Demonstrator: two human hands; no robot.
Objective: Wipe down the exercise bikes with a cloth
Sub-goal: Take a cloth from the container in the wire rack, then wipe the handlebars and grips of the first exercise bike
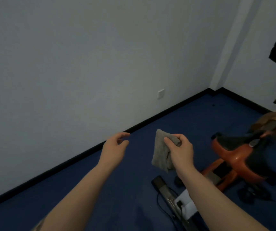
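From the head view, we judge the wiping not yet begun: our right hand (pixel 180 152) pinches the grey cloth (pixel 161 150) in mid-air, its grip closed on the bunched top, while our left hand (pixel 115 144) hangs spread and empty. The orange exercise bike (pixel 237 155) stands well apart toward the floor's right edge. Next we must carry the cloth rightward; open carpet lies left, cables (pixel 164 205) near our feet.

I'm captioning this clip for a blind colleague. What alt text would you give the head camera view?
A person's right hand grips a folded grey cloth in the air, while the empty left hand reaches forward, fingers loosely open. An orange and black exercise bike stands at right on blue carpet, near a white wall.
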